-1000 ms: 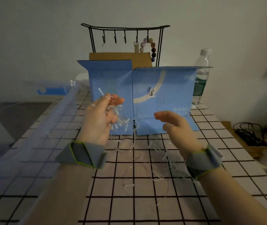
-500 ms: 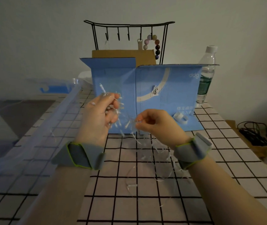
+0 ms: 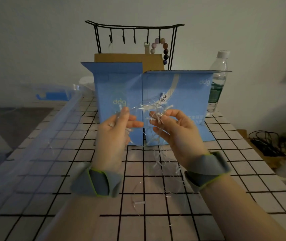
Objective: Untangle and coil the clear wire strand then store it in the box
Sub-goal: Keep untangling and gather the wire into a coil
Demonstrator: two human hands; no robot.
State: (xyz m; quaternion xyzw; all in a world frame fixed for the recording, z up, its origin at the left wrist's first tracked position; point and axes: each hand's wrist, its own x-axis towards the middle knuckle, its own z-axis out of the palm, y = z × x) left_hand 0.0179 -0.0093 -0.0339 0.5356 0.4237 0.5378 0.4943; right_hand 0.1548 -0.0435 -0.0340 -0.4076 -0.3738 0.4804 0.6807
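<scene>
Clear tangled wire strand (image 3: 153, 108) spans 9-to-3 o'clock between left hand (image 3: 119, 126) and right hand (image 3: 175, 129), both pinching it; slack hangs toward 6; blue cardboard box (image 3: 182, 94) at 12.

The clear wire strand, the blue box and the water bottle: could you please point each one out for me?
clear wire strand (image 3: 153, 108), head view, on the tangled bunch between the hands.
blue box (image 3: 187, 94), head view, on its front right panel.
water bottle (image 3: 217, 80), head view, on its clear body.

Blurred clear bin (image 3: 34, 122), cut off left
</scene>
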